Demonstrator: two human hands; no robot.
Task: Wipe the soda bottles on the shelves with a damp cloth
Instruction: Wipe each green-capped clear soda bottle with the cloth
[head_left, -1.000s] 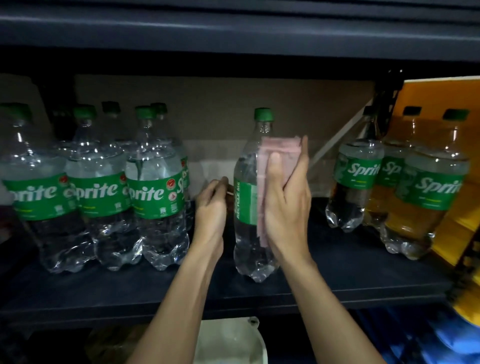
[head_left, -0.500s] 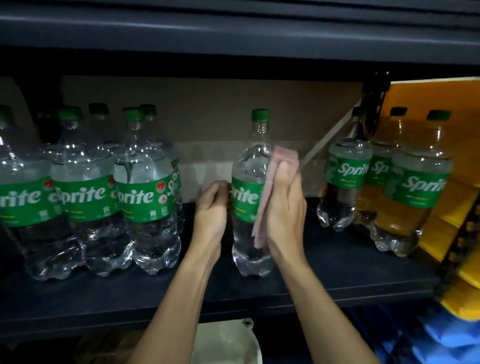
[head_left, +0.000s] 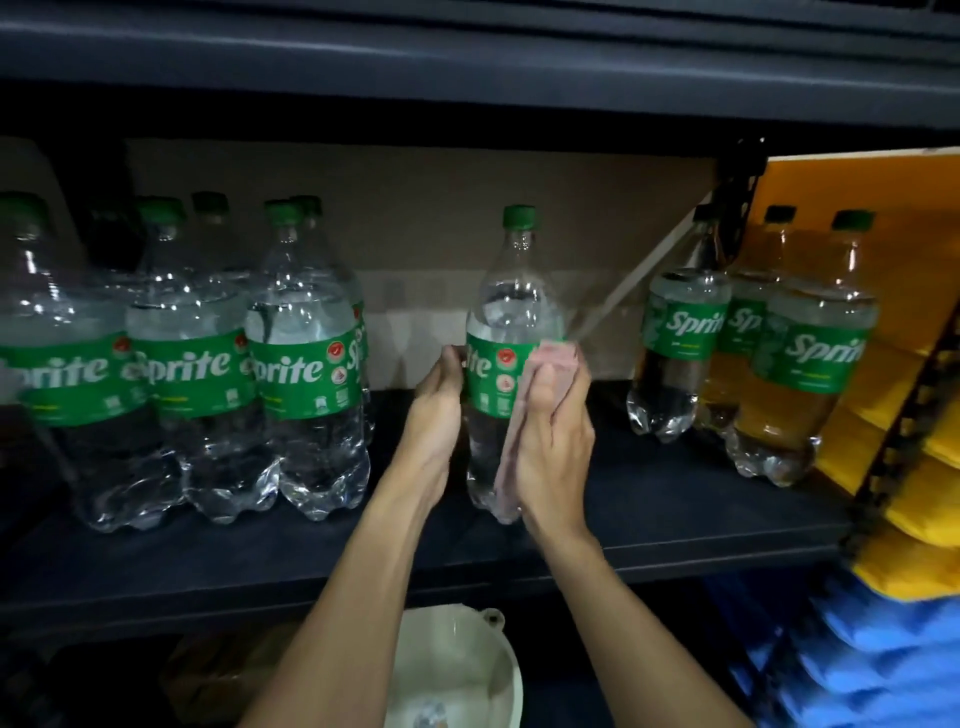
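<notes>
A clear Sprite bottle (head_left: 506, 312) with a green cap and green label stands alone in the middle of the dark shelf (head_left: 649, 519). My left hand (head_left: 436, 410) grips its left side at label height. My right hand (head_left: 553, 436) presses a folded pink cloth (head_left: 540, 374) against the bottle's right side, thumb on top of the cloth. The cloth hangs down to the bottle's base. Several more Sprite bottles (head_left: 306, 364) stand grouped at the left, and three more bottles (head_left: 810, 353) stand at the right.
The upper shelf board (head_left: 467, 57) hangs low above the caps. A cardboard backing (head_left: 415, 218) closes the rear. Yellow packs (head_left: 924, 467) and blue packs (head_left: 883, 649) are stacked at the right. A white basin (head_left: 462, 670) sits below the shelf, between my forearms.
The bottle has turned, so its label front now faces me. My right hand and the cloth have slid down from the shoulder to the label and lower body. The view has shifted slightly left.
</notes>
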